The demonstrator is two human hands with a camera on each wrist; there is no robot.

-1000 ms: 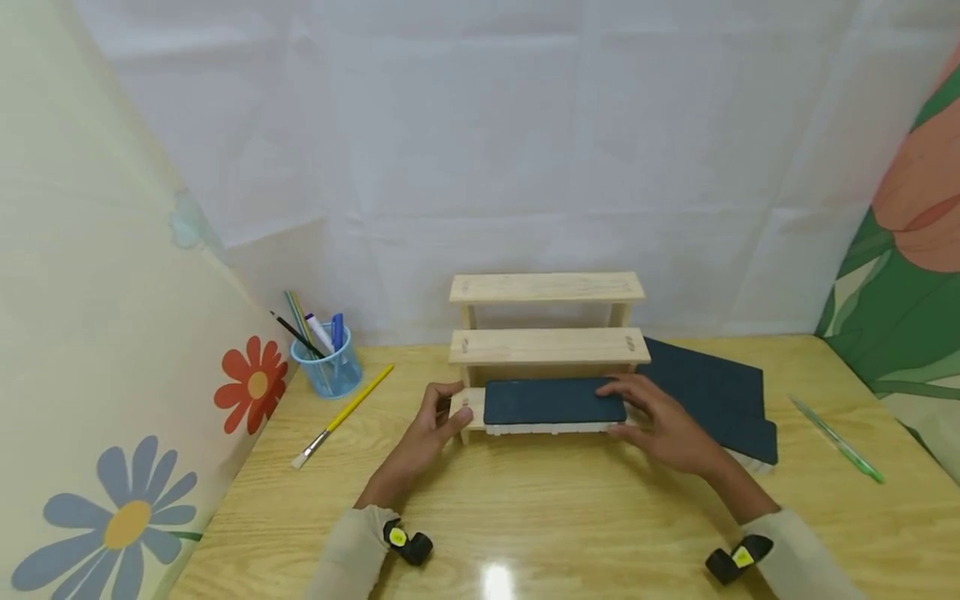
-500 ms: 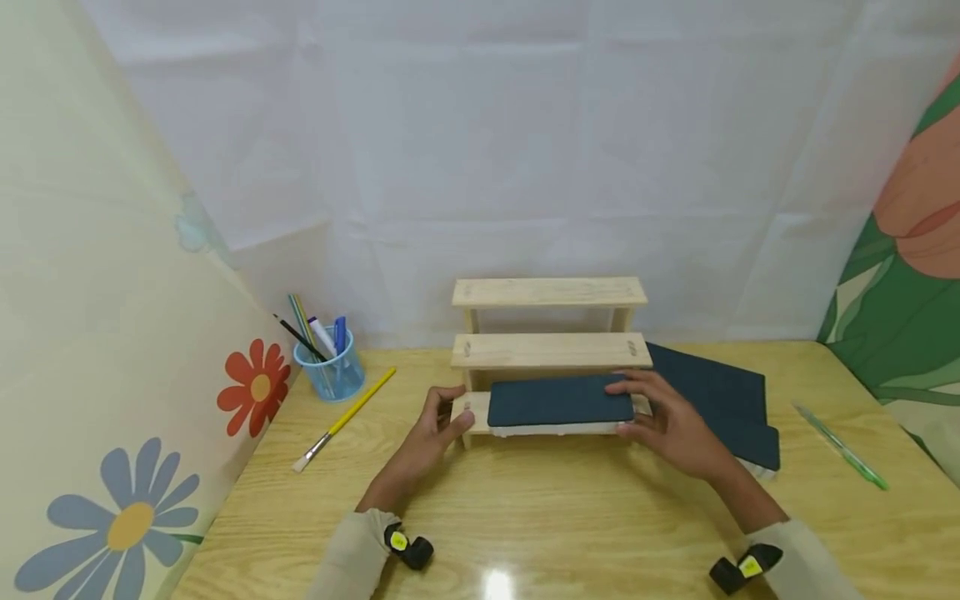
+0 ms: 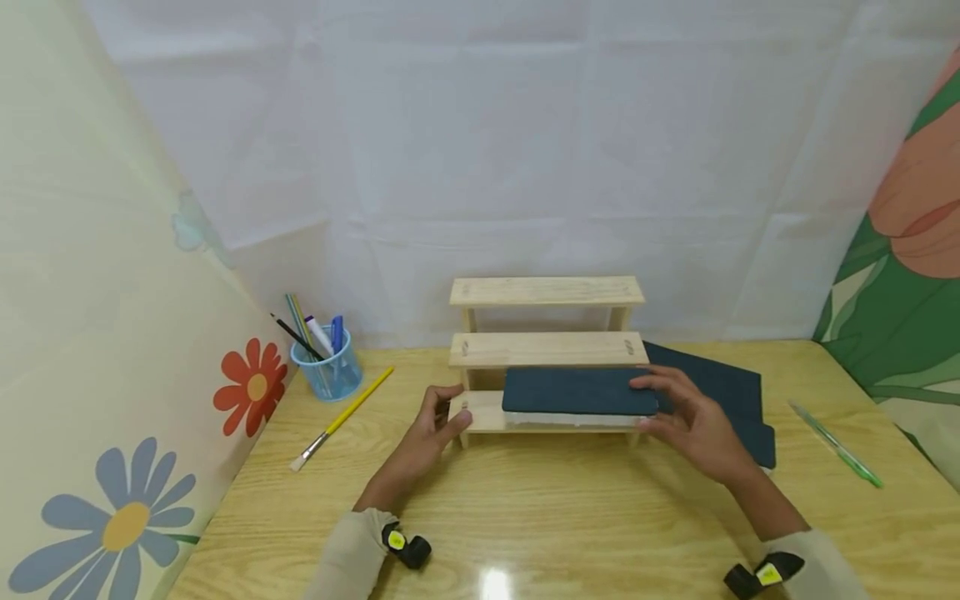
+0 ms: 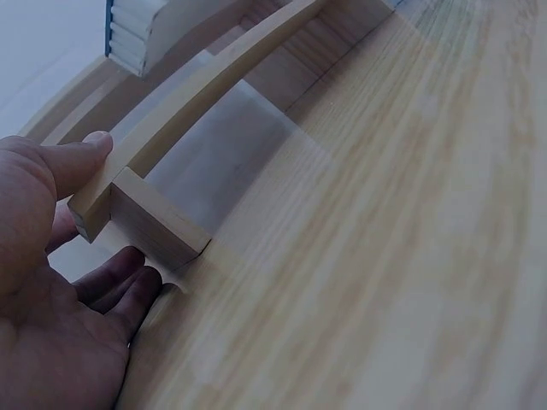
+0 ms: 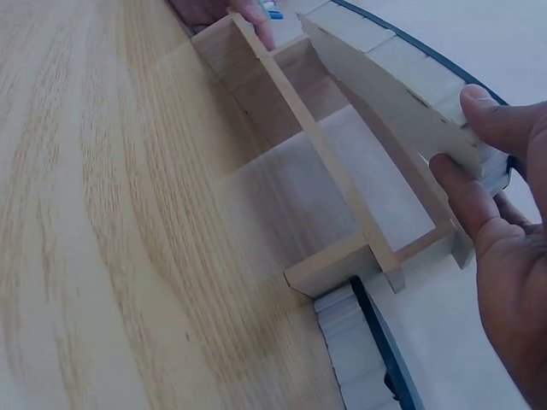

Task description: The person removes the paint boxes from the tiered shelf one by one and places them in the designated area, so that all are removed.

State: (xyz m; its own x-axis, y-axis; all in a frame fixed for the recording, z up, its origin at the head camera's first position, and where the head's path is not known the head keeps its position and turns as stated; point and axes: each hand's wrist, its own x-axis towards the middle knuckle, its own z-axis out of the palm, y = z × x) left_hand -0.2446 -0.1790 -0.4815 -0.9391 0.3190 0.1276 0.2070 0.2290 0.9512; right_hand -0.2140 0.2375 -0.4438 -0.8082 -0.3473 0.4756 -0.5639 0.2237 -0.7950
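A pale wooden three-step stand [image 3: 547, 349] stands on the table. My left hand [image 3: 420, 442] grips the left end of its lowest step, thumb on top and fingers beneath and beside it in the left wrist view. My right hand [image 3: 705, 433] pinches the right end of a long white block with a dark blue top [image 3: 577, 390]. In the right wrist view this block [image 5: 393, 81] shows its white underside, raised above the lowest step and tilted. What kind of thing it is I cannot tell.
Right of the stand lies a similar dark blue and white piece [image 3: 750, 433] with a wide dark panel [image 3: 712, 383] behind. A green pen [image 3: 836, 443] lies farther right. At left are a yellow paintbrush [image 3: 341, 419] and a blue cup [image 3: 333, 379] of pens.
My right hand has lifted the dark blue-topped block off the lowest step and moved it to the right. My left hand has kept its grip on the stand.
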